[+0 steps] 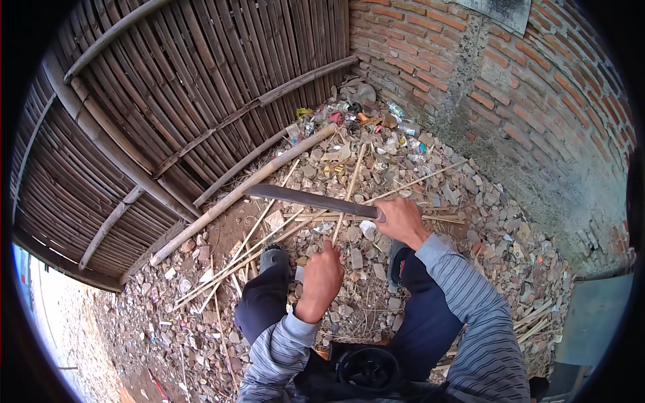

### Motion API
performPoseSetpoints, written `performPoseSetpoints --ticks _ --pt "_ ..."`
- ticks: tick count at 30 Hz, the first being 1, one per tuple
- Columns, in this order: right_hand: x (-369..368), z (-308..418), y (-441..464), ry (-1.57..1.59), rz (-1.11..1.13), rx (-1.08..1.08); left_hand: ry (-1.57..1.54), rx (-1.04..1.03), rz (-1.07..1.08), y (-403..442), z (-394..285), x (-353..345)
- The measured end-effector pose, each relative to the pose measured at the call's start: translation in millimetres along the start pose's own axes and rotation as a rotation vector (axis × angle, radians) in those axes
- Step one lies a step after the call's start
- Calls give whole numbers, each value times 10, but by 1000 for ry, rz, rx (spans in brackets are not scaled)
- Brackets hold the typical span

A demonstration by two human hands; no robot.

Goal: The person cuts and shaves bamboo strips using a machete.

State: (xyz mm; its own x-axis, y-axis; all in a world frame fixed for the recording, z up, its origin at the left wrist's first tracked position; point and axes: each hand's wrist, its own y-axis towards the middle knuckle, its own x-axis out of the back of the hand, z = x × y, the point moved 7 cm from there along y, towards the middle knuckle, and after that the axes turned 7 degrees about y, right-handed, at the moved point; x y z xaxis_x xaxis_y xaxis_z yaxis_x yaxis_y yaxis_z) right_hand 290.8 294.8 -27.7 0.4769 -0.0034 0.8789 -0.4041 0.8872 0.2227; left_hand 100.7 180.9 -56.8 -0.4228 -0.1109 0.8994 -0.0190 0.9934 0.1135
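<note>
- A bamboo fence (pixel 175 87) spans from nine to twelve o'clock; a weathered brick wall (pixel 517 101) curves from one to three.
- Litter (pixel 403 127) is heaped where they meet, just past twelve. Stony rubble (pixel 490 275) covers the ground.
- A thick bamboo pole (pixel 245 190) lies along the fence's foot, from twelve towards eight.
- Loose pale strips (pixel 225 275) crisscross at eight o'clock and run beneath the work area, crowding the left shoe (pixel 274 255) at seven.
- A grey panel (pixel 594 316) stands at four o'clock.
- The left hand (pixel 321 281), at six, is closed around the lower end of a slim, straw-coloured bamboo strip (pixel 357 174) pointing towards one.
- The right hand (pixel 401 221), just past three, is clenched on the handle of a machete (pixel 309 200).
- The machete is long, dark and dull, its tip at nine near the pole. Its blade crosses over the bamboo strip; whether they touch is unclear.
</note>
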Motion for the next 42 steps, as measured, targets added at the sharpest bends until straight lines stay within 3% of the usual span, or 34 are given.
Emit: performPoseSetpoints --ticks 1,7,10,11,13,17,19,20,22,23,25,36,42 --pt "-53 93 -3 -34 39 94 3 0 1 -8 -12 -22" --pt "-134 -216 128 37 55 -23 216 -48 -55 -165 9 -50" --pt "12 -652 198 77 2 -313 206 -95 -80 -207 -49 -49" --pt "37 -684 174 71 -2 -314 201 -100 -83 -206 -56 -78" --pt "39 -646 127 32 -26 -230 171 -75 18 -182 -28 -179" --pt "-143 -398 30 119 38 -188 106 -62 -2 -106 -18 -155" --pt "-195 -187 -9 92 18 -87 -77 -69 94 -33 78 -269" --pt "-182 -13 -30 88 43 -19 -75 -69 91 -20 91 -260" --pt "-189 213 -49 98 42 101 -466 -43 60 4 67 -113" --pt "-202 255 -53 100 40 101 -463 -44 60 24 65 -43" --pt "-191 338 -79 144 30 109 -548 18 235 43 54 -30" --pt "-164 348 -50 166 -32 33 -469 16 161 24 1 122" --pt "-247 497 -95 166 12 98 -395 -2 83 59 102 24"
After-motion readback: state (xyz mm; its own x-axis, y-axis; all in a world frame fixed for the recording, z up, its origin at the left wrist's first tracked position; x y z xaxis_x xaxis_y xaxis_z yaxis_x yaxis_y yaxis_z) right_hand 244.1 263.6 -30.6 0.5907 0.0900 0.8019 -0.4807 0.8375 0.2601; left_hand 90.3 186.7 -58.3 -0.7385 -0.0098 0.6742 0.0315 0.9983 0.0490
